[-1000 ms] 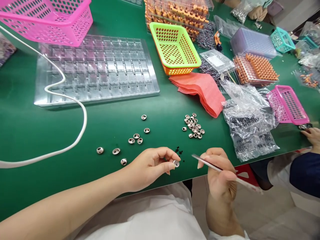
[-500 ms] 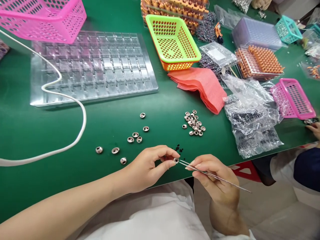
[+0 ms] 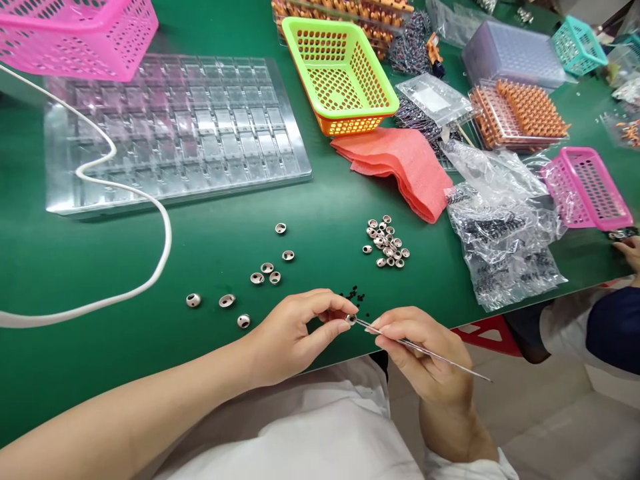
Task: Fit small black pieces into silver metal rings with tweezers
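My left hand (image 3: 305,333) pinches a small silvery rounded metal part (image 3: 351,320) with holes between thumb and fingertips, at the table's near edge. In my right hand (image 3: 425,350) is a pair of thin metal tweezers (image 3: 425,351), its tips right at the held part. Whether the tips grip anything cannot be made out. Tiny black pieces (image 3: 354,293) lie just beyond the fingertips. Several like metal parts (image 3: 267,268) are scattered left of them, and a cluster of more metal parts (image 3: 387,243) sits farther back to the right.
A clear plastic tray (image 3: 175,133) lies at the back left, with a white cable (image 3: 163,247) before it. Behind are a green basket (image 3: 345,73) and a folded red cloth (image 3: 400,167). Plastic bags (image 3: 505,233) lie right; another person's hand (image 3: 630,252) shows at the right edge.
My right hand has moved slightly left, bringing the tweezer tips up to the metal part, and the tips look closer together. The whole view has shifted a little.
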The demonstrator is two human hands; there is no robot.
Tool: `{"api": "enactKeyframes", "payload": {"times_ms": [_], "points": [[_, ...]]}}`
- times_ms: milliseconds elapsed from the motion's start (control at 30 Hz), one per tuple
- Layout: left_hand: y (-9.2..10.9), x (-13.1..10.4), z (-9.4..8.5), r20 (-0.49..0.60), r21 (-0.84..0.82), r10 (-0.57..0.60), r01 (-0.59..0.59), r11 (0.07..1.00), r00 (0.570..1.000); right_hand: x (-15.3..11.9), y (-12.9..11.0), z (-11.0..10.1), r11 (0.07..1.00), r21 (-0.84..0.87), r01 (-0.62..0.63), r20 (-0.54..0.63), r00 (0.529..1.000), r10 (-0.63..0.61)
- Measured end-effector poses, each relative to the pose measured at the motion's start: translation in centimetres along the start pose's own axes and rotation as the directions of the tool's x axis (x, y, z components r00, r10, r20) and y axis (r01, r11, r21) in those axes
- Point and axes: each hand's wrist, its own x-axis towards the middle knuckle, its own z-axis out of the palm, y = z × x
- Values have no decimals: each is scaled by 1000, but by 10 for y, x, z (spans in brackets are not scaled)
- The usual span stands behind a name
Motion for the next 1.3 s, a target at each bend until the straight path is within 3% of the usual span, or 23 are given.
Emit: {"api": "enactKeyframes", "payload": {"times_ms": [700, 967, 1300], "points": [[-6, -2, 1, 0, -123, -84, 84, 989, 996, -3, 3, 10, 998, 24, 49, -76, 996, -47], [-5, -2, 1, 7, -137, -101, 101, 985, 995, -2, 1, 12, 994, -41, 97, -86, 991, -100], [-1, 0, 0, 25, -146, -148, 151, 978, 989, -1, 1, 8, 992, 54, 112, -114, 988, -105]]}}
